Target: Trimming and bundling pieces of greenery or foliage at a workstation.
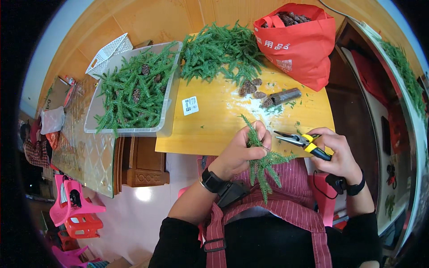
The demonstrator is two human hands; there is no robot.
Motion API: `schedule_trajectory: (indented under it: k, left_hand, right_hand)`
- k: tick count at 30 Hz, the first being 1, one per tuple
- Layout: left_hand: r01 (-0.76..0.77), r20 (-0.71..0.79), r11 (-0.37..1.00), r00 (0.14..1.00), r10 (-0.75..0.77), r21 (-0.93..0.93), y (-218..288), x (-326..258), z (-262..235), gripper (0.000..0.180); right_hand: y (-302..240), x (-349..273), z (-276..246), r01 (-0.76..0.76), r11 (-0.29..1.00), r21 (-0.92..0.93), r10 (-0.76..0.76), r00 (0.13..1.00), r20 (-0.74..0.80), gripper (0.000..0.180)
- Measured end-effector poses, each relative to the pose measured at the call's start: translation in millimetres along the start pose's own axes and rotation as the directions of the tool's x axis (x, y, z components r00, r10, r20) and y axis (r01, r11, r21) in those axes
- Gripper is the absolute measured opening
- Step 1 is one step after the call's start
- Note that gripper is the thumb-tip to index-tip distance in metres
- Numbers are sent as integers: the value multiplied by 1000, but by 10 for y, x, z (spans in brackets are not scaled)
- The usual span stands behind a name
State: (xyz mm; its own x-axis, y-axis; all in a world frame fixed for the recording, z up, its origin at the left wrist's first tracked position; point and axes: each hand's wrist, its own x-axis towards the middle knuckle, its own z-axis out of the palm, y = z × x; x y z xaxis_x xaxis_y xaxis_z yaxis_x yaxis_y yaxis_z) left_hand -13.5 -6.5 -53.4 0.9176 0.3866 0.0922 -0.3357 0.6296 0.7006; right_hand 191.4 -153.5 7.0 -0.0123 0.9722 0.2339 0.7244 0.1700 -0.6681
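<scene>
In front of my apron, my left hand (241, 151) pinches a green pine sprig (266, 172) between thumb and fingers. Its tip sticks up above the hand and its side twigs hang below. Closed around the yellow-and-black handles of long-nose pliers (308, 143) is my right hand (336, 151). The plier jaws are slightly apart, pointing at the sprig from the right without touching it. Beyond the hands, several pine cones (246, 88) lie on the yellow table (205, 134) beside a dark brown cylinder (287, 96) and scattered white bits.
A clear plastic bin (167, 127) at left holds green sprigs and pine cones. Loose pine sprigs (219, 49) are heaped at the back, beside a red bag (297, 44) of cones. A white label (190, 105) lies on the table; a white basket (107, 56) stands behind the bin.
</scene>
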Motion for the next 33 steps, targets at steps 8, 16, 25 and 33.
schedule_trajectory:
  k: [8, 16, 25, 33]
  left_hand:
    - [69, 52, 998, 996, -70, 8, 9, -6, 4, 40]
    - [196, 104, 980, 976, -193, -22, 29, -49, 28, 47]
    - [228, 171, 974, 959, -226, 8, -3, -63, -5, 54]
    - [264, 183, 963, 951, -250, -56, -20, -49, -36, 53]
  right_hand:
    - [-40, 65, -5, 104, 995, 1, -104, 993, 54, 20]
    - [-27, 180, -41, 228, 972, -61, -222, 971, 91, 20]
    - [-6, 318, -78, 416, 893, -172, -392, 906, 158, 19]
    - [95, 348, -107, 433, 886, -165, -403, 896, 187, 19]
